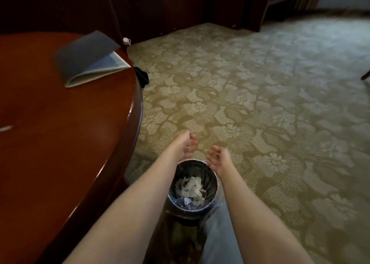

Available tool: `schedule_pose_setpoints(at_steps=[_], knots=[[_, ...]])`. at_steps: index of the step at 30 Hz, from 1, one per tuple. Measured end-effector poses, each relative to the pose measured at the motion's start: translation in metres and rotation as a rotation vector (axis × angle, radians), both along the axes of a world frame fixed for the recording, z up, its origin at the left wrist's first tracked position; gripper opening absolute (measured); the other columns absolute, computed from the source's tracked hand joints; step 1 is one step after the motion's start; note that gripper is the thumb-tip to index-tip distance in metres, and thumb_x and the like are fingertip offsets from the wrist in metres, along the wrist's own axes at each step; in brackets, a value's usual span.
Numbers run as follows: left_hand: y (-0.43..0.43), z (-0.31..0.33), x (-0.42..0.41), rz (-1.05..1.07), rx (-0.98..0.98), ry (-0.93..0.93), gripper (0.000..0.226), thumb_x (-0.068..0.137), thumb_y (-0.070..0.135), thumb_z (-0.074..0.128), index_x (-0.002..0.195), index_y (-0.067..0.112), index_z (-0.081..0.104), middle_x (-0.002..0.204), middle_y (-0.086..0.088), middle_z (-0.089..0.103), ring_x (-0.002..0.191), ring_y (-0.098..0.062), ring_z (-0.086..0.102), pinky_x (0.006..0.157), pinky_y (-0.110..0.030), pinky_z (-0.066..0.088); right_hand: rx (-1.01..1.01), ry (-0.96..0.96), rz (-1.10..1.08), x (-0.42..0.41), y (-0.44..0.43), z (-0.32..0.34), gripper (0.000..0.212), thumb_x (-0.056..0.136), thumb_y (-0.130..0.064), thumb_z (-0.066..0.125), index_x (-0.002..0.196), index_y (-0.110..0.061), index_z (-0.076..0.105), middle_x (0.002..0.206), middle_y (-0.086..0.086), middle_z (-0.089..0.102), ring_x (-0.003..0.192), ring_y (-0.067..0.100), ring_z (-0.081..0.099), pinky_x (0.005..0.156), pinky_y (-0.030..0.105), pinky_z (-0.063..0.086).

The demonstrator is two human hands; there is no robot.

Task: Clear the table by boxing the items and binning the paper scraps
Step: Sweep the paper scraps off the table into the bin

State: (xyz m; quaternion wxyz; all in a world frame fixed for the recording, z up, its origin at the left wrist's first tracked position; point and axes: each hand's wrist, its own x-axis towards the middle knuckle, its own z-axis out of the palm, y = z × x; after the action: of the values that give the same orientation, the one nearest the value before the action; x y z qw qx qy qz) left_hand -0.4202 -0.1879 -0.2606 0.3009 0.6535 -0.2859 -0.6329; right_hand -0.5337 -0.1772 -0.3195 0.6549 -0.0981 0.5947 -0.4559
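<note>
A small round metal bin [213, 180] stands on the carpet by my knee, with white paper scraps [190, 186] lying inside it. My left hand [185, 144] and my right hand [219, 159] hover just beyond the bin's far rim, palms facing each other, fingers spread, nothing in either. On the round wooden table [60, 143] at left lies a grey folded booklet [88, 58] near the far edge. A white scrap [6, 128] shows at the table's left border.
Patterned green carpet [260, 103] stretches to the right. A dark object [142, 76] lies on the floor past the table's edge. Dark wooden furniture [160, 9] lines the back wall, and a chair leg [366, 76] pokes in at far right.
</note>
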Motion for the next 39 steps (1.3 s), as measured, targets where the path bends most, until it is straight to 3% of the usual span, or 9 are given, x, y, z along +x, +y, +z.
schedule_pose_setpoints(at_steps=[3,10,17,21,26,31,34,36,39], knots=[[0.011,0.043,0.008,-0.001,-0.090,0.096,0.027,0.100,0.022,0.030,0.080,0.017,0.047,0.081,0.000,0.052,0.070,-0.012,0.048,0.067,-0.025,0.040,-0.122,0.007,0.033,0.002,-0.001,0.043,0.024,0.096,-0.011,0.035,0.078,-0.015,0.051,0.078,0.003,0.054,0.066,0.016,0.051,0.059,0.027,0.042],[0.041,0.128,0.030,0.038,-0.242,0.236,0.026,0.098,0.023,0.032,0.078,0.020,0.049,0.079,0.003,0.054,0.069,-0.012,0.050,0.066,-0.026,0.038,-0.317,0.060,0.129,0.018,-0.008,0.132,0.025,0.096,-0.013,0.034,0.081,-0.018,0.053,0.080,0.000,0.055,0.069,0.013,0.053,0.059,0.024,0.042],[0.068,0.198,0.074,0.073,-0.438,0.131,0.024,0.096,0.021,0.035,0.077,0.022,0.049,0.080,0.006,0.055,0.071,-0.010,0.050,0.067,-0.023,0.038,-0.518,0.071,0.255,0.067,-0.001,0.210,0.028,0.095,-0.009,0.031,0.085,-0.019,0.055,0.082,0.000,0.056,0.069,0.013,0.054,0.060,0.023,0.044],[0.093,0.203,0.123,0.150,-0.505,0.006,0.022,0.096,0.021,0.038,0.079,0.022,0.052,0.080,0.006,0.057,0.069,-0.010,0.050,0.067,-0.023,0.038,-0.578,0.029,0.361,0.107,0.011,0.225,0.027,0.094,-0.007,0.032,0.084,-0.018,0.054,0.082,0.001,0.055,0.071,0.014,0.054,0.061,0.024,0.044],[0.126,0.202,0.191,0.290,-0.550,-0.137,0.018,0.096,0.019,0.041,0.086,0.023,0.056,0.084,0.005,0.062,0.074,-0.012,0.055,0.069,-0.026,0.044,-0.653,0.076,0.483,0.162,0.031,0.232,0.024,0.090,0.000,0.038,0.080,-0.013,0.055,0.074,0.005,0.055,0.059,0.014,0.050,0.054,0.020,0.041],[0.164,0.207,0.246,0.343,-0.601,-0.284,0.017,0.097,0.017,0.042,0.108,0.017,0.056,0.102,-0.003,0.063,0.082,-0.015,0.058,0.073,-0.027,0.048,-0.729,0.161,0.741,0.207,0.043,0.237,0.019,0.090,-0.006,0.044,0.086,-0.019,0.057,0.083,0.003,0.058,0.071,0.014,0.055,0.060,0.022,0.048],[0.192,0.211,0.273,0.119,-0.570,-0.631,0.018,0.095,0.017,0.047,0.112,0.021,0.053,0.116,-0.001,0.058,0.098,-0.016,0.057,0.082,-0.026,0.047,-0.840,0.428,0.967,0.238,0.053,0.235,0.019,0.089,-0.011,0.051,0.102,-0.022,0.060,0.091,-0.005,0.055,0.083,0.009,0.052,0.068,0.020,0.043],[0.213,0.216,0.289,-0.101,-0.505,-0.781,0.025,0.093,0.025,0.053,0.117,0.028,0.049,0.122,0.003,0.054,0.112,-0.014,0.053,0.093,-0.027,0.043,-0.904,0.581,1.097,0.256,0.062,0.233,0.032,0.087,-0.014,0.056,0.118,-0.020,0.056,0.102,-0.005,0.056,0.095,0.010,0.051,0.076,0.022,0.041],[0.240,0.220,0.310,-0.279,-0.349,-0.928,0.062,0.081,0.048,0.065,0.133,0.036,0.035,0.144,0.005,0.036,0.135,-0.015,0.034,0.107,-0.031,0.030,-0.975,0.638,1.277,0.280,0.078,0.230,0.051,0.085,-0.025,0.062,0.133,-0.022,0.045,0.133,0.004,0.048,0.124,0.020,0.045,0.092,0.026,0.034]])
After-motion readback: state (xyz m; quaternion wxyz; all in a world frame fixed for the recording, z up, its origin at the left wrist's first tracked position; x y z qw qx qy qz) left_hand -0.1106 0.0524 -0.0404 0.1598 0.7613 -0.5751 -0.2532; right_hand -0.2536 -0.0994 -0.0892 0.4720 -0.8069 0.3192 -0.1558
